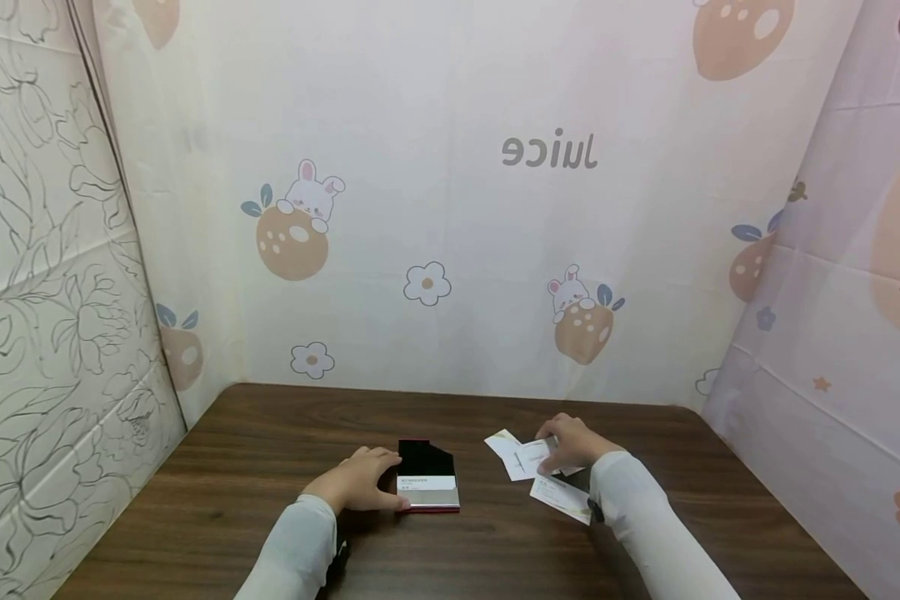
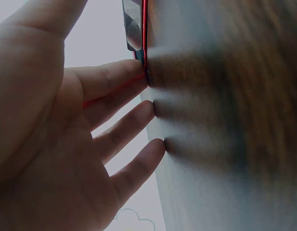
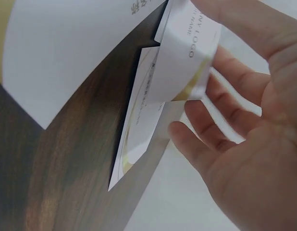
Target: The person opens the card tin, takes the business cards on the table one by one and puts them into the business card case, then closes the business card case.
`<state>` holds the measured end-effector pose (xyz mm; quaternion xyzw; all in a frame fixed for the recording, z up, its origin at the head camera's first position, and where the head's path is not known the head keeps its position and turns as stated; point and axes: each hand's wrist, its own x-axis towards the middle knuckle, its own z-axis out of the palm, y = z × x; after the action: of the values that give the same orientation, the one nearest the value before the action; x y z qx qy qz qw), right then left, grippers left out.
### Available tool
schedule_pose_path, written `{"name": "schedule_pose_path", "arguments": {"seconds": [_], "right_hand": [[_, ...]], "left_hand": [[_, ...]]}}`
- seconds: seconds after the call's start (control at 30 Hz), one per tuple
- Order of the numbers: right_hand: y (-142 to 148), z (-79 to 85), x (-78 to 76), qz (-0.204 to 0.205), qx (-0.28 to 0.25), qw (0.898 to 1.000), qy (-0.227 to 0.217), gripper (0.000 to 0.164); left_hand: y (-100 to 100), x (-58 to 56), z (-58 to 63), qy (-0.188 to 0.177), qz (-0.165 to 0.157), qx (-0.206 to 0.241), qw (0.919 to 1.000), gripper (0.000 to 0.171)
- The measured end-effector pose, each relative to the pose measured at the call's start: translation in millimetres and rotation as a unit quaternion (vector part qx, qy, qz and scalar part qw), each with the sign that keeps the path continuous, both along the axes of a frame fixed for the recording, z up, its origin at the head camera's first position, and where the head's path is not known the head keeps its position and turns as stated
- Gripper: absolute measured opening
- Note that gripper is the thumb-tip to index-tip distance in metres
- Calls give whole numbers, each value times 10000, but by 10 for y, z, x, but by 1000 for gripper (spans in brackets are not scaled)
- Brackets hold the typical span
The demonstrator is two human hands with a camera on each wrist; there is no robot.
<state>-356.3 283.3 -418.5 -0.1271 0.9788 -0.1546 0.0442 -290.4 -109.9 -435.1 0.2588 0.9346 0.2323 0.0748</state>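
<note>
A card case [image 1: 426, 458] with a black inside and red edges lies on the table, a white business card [image 1: 426, 482] showing in its lower part. My left hand [image 1: 358, 479] rests at the case's left side, thumb by its lower corner. In the left wrist view its fingers [image 2: 139, 161] are fairly straight, their tips at the tabletop. Over a small spread of cards to the right, my right hand [image 1: 573, 443] pinches a white business card [image 3: 187, 62], lifted at a slant and slightly bent. Another business card [image 1: 561, 497] lies below that hand.
The dark wooden table [image 1: 270, 442] ends at a printed cloth backdrop [image 1: 450, 350], with more cloth on both sides. Another loose card [image 1: 502, 443] lies left of the right hand, overlapping its neighbour.
</note>
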Motion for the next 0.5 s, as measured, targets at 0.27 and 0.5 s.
{"name": "schedule_pose_path", "arguments": {"seconds": [0.27,0.5], "right_hand": [[148,-55,-36,143,-707,9974,-53,21],[308,-3,-14,598,-1347,9886,-299,12]], "left_hand": [[3,-10,-3,2,39,0,10000,76],[-5,-20,-17,16,49,-13,10000,77]]}}
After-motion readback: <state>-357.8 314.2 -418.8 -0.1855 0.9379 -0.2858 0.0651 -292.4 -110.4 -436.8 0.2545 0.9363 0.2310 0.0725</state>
